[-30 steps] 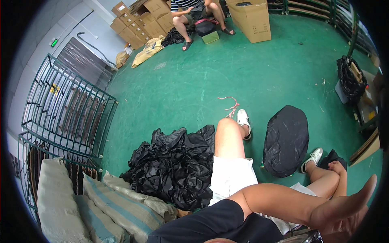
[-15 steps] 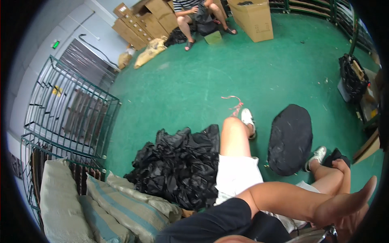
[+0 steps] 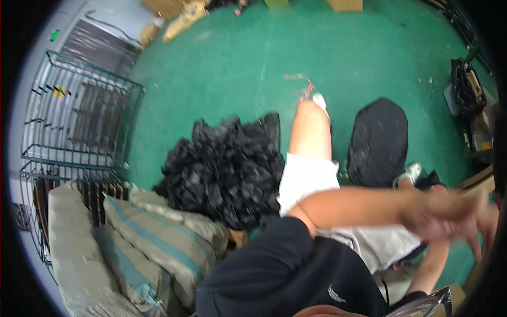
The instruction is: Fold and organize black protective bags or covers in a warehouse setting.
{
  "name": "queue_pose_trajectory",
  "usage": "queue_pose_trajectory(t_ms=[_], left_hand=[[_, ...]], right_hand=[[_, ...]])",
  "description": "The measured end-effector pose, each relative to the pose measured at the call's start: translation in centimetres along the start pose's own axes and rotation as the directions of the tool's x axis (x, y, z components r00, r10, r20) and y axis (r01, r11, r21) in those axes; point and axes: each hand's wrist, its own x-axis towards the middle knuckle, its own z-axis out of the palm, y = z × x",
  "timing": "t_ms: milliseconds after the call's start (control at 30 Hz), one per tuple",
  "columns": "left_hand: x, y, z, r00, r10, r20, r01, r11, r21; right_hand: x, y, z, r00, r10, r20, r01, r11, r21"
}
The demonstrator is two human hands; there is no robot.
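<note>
My left arm stretches across my lap to the right. Its hand is smeared by motion, but several fingers look spread, with nothing visible in them. Beyond it, low beside my right shoe, my right hand is partly covered by the left one. It appears closed on a bunched black cloth; its fingers show poorly. A long black fabric-covered oval piece lies on the floor between my feet. To the left of my leg spreads a large heap of crumpled black fabric.
Stuffed woven sacks lean at the lower left beside a green metal rack. A red string lies past my left shoe. A black-bag-lined bin stands at the right. A cardboard box shows at the far edge.
My view has tipped downward, so the far person is nearly out of frame. My left hand has swung with its fingers spreading. The right hand stays low by the black cloth.
</note>
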Motion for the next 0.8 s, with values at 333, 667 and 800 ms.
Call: queue_pose_trajectory(t_ms=[333, 667, 800], left_hand=[[-34.5, 19.1, -12.6, 0.005, 0.644, -0.765, 0.623, 0.596, 0.506], [-61.4, 19.4, -9.3, -0.597, 0.794, -0.12, 0.622, 0.362, -0.695], [-64.2, 20.2, -8.4, -0.627, 0.769, -0.122, 0.555, 0.332, -0.762]], right_hand=[[-2.3, -20.2, 5.8, 0.797, 0.575, 0.182, -0.602, 0.78, 0.171], [0.9, -15.2, 2.0, 0.839, 0.526, 0.139, -0.542, 0.827, 0.15], [1.7, -17.7, 3.2, 0.851, 0.522, 0.059, -0.522, 0.853, -0.026]])
